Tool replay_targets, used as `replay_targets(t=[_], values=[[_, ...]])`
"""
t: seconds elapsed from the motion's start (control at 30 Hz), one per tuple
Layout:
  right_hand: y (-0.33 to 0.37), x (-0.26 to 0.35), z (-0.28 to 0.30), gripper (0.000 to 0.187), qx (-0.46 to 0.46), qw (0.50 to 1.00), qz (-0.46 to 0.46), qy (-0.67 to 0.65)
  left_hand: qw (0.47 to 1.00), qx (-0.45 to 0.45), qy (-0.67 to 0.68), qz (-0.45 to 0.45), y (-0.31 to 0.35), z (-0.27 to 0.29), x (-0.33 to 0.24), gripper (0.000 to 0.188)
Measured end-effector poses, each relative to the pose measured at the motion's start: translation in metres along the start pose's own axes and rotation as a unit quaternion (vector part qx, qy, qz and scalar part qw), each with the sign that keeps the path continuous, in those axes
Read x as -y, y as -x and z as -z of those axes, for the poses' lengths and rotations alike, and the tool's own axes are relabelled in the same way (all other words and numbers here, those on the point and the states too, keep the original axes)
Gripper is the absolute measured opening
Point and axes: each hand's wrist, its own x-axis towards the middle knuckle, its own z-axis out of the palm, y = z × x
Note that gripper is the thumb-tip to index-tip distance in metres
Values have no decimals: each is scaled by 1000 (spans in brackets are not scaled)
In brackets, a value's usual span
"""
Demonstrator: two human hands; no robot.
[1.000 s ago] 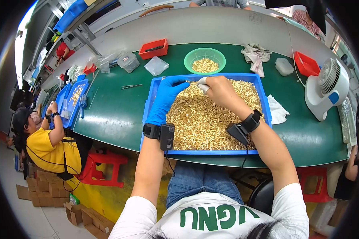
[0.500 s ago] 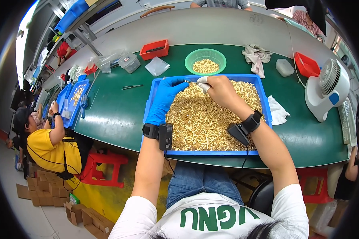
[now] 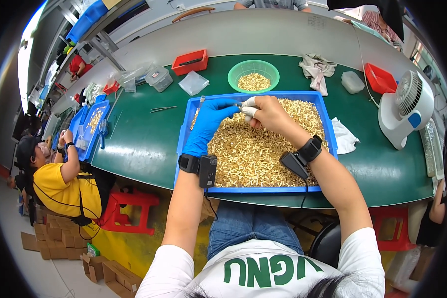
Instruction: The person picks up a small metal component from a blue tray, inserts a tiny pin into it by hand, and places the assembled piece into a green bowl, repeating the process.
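Observation:
My left hand [image 3: 209,123], in a blue glove, is closed with its fingertips pinched over the far part of a blue tray [image 3: 183,141]. My right hand [image 3: 268,111], bare except for white finger covers, is also closed, and its fingertips meet the left ones. Something small and dark sits between the two sets of fingertips, too small to make out. A short grey cylindrical end [image 3: 202,100] shows beside the left glove; whether the glove holds it is unclear. Below both hands, the tray is filled with many small brass-coloured pieces [image 3: 256,156].
Behind the tray stands a green basket [image 3: 233,79] with more pieces. Tweezers [image 3: 162,109], a red bin [image 3: 198,66], a clear box [image 3: 159,79] and a lidlike plastic piece [image 3: 193,83] lie left; cloths [image 3: 315,69] and a white fan [image 3: 407,111] right. A co-worker in yellow [image 3: 64,184] sits left.
My fingertips have come closer together, and the thin metallic piece that bridged them is now mostly hidden. The grey end now shows beside my left glove.

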Motion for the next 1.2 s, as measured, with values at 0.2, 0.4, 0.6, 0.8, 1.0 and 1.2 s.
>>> replay_targets(t=[0.2, 0.4, 0.6, 0.8, 1.0, 1.2], values=[[-5, -12, -8, 17, -90, 977, 50, -187, 989, -58, 132, -19, -5, 7, -3, 22], [-4, -12, -5, 17, -84, 988, 81, -98, 997, -64, 33, -26, 4, -2, -23, 22], [-1, -8, -3, 16, -97, 992, 79, -21, 997, -70, 16, -17, 3, 3, -16, 22], [0, -12, 6, 15, -110, 986, 103, 63, 999, -43, 4, -24, 3, -2, -30, 23], [-11, -8, -3, 14, -140, 943, 255, 164, 997, -45, -41, -54, 2, 14, -11, 22], [3, -10, 25, 16, 7, 969, 146, 198, 996, 34, -34, -73, -7, 2, 13, 20]])
